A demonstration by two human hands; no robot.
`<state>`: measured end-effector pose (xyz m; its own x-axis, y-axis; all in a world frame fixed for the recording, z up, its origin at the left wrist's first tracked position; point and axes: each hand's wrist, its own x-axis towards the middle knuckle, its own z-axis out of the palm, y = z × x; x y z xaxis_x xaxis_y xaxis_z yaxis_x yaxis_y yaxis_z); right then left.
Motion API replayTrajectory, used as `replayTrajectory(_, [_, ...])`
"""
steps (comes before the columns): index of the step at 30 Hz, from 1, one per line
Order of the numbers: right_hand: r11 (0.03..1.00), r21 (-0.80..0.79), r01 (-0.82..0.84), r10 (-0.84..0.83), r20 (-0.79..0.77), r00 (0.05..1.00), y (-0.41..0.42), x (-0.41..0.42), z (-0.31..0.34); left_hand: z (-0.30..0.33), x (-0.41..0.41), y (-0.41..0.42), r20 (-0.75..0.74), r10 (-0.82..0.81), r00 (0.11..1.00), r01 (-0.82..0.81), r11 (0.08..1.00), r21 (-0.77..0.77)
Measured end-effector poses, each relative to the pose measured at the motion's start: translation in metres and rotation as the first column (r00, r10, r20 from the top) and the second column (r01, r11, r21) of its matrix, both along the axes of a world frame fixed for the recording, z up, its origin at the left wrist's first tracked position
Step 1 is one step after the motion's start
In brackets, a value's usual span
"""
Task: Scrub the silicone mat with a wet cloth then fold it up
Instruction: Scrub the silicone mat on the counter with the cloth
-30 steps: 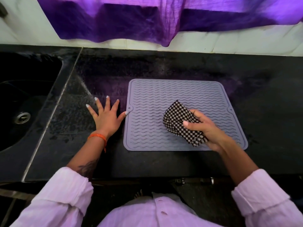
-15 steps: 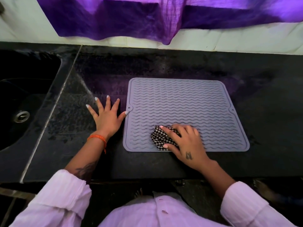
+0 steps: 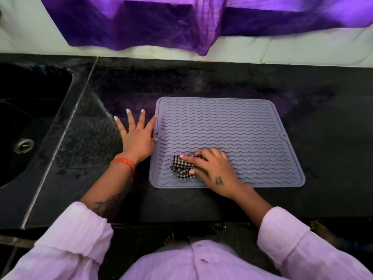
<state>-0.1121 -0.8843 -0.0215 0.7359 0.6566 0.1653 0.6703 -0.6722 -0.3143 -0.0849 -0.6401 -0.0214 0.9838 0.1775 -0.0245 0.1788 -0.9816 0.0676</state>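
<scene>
A grey mat with wavy lines is laid flat on a black counter, a little right of the middle. A small checked cloth is bunched up on the near left part of the mat. The cloth is pressed down on the mat by the right hand, with the fingers bent over it and the thumb tucked at its near side, so most of the cloth is hidden under the hand. A small dark mark is seen on the back of that hand. The left hand is laid flat on the counter just beside the mat's left edge, with its fingers spread wide and straight, and nothing is held in it. Its thumb is touching the little tab at the mat's left edge. An orange band is worn on the left wrist. Pale pink sleeves are rolled up on both arms. A dark sink with a round metal drain is set into the counter at the far left. A purple cloth is hung along the white wall behind the counter.
</scene>
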Motion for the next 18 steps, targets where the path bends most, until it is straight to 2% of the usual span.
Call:
replayTrajectory(2, [0.957,0.257,0.138,-0.055,-0.305,0.951,-0.001,0.012,0.01,0.001,-0.002,0.001,-0.012,0.011,1.0,-0.011,1.0,-0.003])
replayTrajectory(3, [0.857,0.412,0.309,-0.075,-0.494,0.866,-0.002,0.017,0.019,0.001,-0.003,0.001,-0.018,0.019,1.0,-0.019,1.0,-0.008])
replayTrajectory(4, [0.689,0.526,0.499,-0.022,-0.673,0.74,-0.005,0.021,0.028,0.001,-0.005,0.001,-0.024,0.027,0.999,-0.027,1.0,-0.014])
replayTrajectory(5, [0.504,0.569,0.65,0.097,-0.785,0.612,-0.01,0.024,0.035,0.0,-0.006,0.001,-0.03,0.032,0.999,-0.033,0.999,-0.019])
replayTrajectory(6, [0.368,0.56,0.742,0.209,-0.827,0.521,-0.018,0.027,0.039,0.0,-0.007,0.0,-0.036,0.035,0.999,-0.036,0.999,-0.021])
replayTrajectory(7, [0.314,0.544,0.778,0.277,-0.836,0.473,-0.027,0.028,0.042,-0.001,-0.008,0.0,-0.041,0.036,0.999,-0.037,0.999,-0.022])
replayTrajectory(8, [0.352,0.532,0.77,0.283,-0.845,0.454,-0.034,0.029,0.045,-0.001,-0.009,0.0,-0.044,0.036,0.998,-0.037,0.999,-0.021])
replayTrajectory(9, [0.445,0.516,0.732,0.228,-0.855,0.465,-0.038,0.027,0.046,-0.001,-0.009,0.001,-0.046,0.036,0.998,-0.037,0.999,-0.021])
replayTrajectory(11, [0.625,0.443,0.643,0.018,-0.832,0.555,-0.044,0.023,0.042,-0.002,-0.008,0.002,-0.045,0.035,0.998,-0.036,0.999,-0.025])
replayTrajectory(12, [0.665,0.419,0.618,-0.067,-0.791,0.609,-0.046,0.021,0.039,-0.002,-0.008,0.002,-0.042,0.034,0.999,-0.035,0.999,-0.026])
replayTrajectory(15, [0.751,0.477,0.456,-0.078,-0.622,0.779,-0.043,0.009,0.035,-0.002,-0.007,0.002,-0.028,0.027,0.999,-0.028,0.999,-0.021])
replayTrajectory(18, [0.908,0.344,0.24,-0.101,-0.377,0.921,-0.025,-0.007,0.023,0.0,-0.004,0.001,-0.014,-0.002,1.0,0.002,1.0,-0.021])
